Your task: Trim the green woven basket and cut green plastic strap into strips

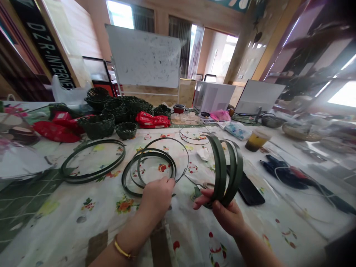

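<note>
In my right hand (pixel 229 215) a coil of flat dark green strip (pixel 219 167) stands upright, its loops fanned a little apart. The thumb and fingers close around its lower edge. My left hand (pixel 158 194) is closed at the near right edge of a second coil of green strip (pixel 125 174), which lies on the tablecloth. Its fingertips are hidden, but a thin loop runs into its grip. Further left lies a third coil of green strip (pixel 63 172), apart from both hands.
Dark green woven baskets (pixel 97 126) and red packets (pixel 152 119) line the table's far side. A black phone (pixel 250 191) lies beside my right hand. Beyond it are a cup of yellowish drink (pixel 257 140) and dark blue cloth (pixel 286 172). Thin wire rings (pixel 194 142) lie ahead.
</note>
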The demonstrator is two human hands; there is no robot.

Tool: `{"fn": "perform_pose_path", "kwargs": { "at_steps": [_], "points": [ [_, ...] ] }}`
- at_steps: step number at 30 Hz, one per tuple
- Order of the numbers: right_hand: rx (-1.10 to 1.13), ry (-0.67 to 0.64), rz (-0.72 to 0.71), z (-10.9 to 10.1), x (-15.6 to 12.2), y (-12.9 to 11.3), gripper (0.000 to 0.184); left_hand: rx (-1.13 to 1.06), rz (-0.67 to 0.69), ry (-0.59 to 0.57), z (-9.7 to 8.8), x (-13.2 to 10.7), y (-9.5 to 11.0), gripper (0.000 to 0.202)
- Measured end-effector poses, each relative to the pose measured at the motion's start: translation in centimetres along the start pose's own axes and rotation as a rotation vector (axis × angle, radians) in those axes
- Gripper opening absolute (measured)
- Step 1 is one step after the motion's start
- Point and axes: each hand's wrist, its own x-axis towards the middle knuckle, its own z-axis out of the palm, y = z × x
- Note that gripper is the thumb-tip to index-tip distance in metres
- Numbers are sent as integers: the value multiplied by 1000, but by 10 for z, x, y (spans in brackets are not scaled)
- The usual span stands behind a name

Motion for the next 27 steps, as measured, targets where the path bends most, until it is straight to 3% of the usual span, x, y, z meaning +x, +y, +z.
{"fn": "perform_pose_path", "kwargs": {
  "at_steps": [4,11,18,23,27],
  "points": [
    [-36,-16,-22,2,0,1,27,10,16,30,0,-1,1,26],
    [-143,282,-77,-1,2,7,14,34,138,178,1,-3,2,27],
    [-154,360,-94,-5,9,8,15,-15,204,386,5,-7,11,22],
    [-77,408,-77,-2,12,2,10,-197,146,539,-7,-9,12,29],
    [-30,372,-89,0,13,-1,10,-696,-91,561,-37,-11,-5,23]
  ]
}}
